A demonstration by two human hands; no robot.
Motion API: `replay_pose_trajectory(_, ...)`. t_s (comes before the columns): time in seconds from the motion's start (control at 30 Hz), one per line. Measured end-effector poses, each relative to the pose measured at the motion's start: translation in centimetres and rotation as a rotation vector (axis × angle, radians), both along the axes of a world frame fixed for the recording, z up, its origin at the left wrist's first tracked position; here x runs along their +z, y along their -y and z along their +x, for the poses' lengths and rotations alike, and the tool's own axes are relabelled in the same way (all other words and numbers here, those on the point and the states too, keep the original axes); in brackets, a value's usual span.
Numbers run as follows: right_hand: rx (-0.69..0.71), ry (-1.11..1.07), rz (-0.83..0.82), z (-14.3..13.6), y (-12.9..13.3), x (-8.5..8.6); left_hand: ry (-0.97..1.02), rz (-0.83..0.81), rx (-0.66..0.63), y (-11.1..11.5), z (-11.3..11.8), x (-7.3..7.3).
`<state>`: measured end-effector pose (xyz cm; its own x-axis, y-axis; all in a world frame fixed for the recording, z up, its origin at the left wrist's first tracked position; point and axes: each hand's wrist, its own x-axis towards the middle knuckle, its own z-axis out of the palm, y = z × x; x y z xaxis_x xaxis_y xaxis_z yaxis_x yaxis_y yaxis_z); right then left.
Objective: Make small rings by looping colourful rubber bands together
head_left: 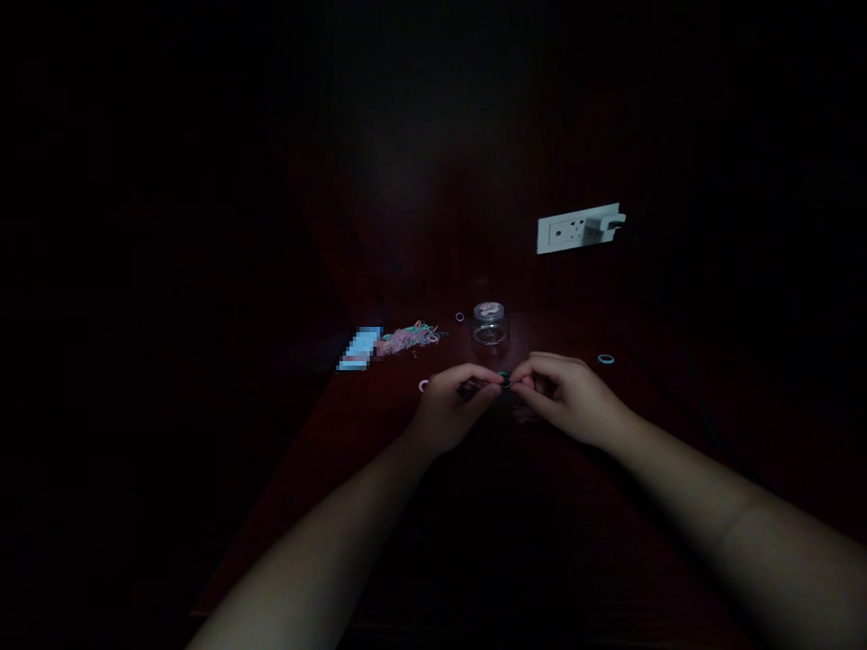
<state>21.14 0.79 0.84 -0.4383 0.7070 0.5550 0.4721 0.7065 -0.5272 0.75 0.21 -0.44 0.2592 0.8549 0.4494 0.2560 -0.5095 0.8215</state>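
Left hand (447, 411) and right hand (575, 397) pinch a green ring (505, 380), jar (489, 334) beyond, tangled strands (410, 340) farther left.

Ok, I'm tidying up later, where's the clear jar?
In the head view, the clear jar stands beyond the left hand and right hand, right of the colourful pile.

Hands, two: left hand (451, 408) and right hand (577, 397). Loop between both sets of fingertips, one: green loop (505, 380), hub for the clock positions below. Loops lying singly, three: whitish loop (423, 386) at nine o'clock, bluish loop (606, 359) at three, small pale loop (460, 317) near eleven. Heap of coloured bands (412, 339), one, near ten; bands too tangled to count. Clear lidded jar (489, 332), one, near twelve. Bright panel (359, 348), one, past nine. Socket plate (559, 236), one, near one, with one plug (612, 222). Bench (318, 469), one.
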Motion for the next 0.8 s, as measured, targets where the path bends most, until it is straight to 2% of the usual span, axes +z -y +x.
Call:
replay_pose_trajectory(0.3,0.041,0.021,0.009,0.26,-0.11,0.10,-0.098,0.094,0.027,-0.10,-0.21,-0.38)
replay_pose_trajectory(0.63,0.026,0.026,0.012,0.42,-0.17,0.06,-0.151,0.071,0.027,-0.23,-0.27,-0.61)
replay_pose_trajectory(0.8,0.032,0.022,-0.016,0.58,-0.28,-0.23,-0.195,0.113,0.043,-0.10,-0.22,-0.44)
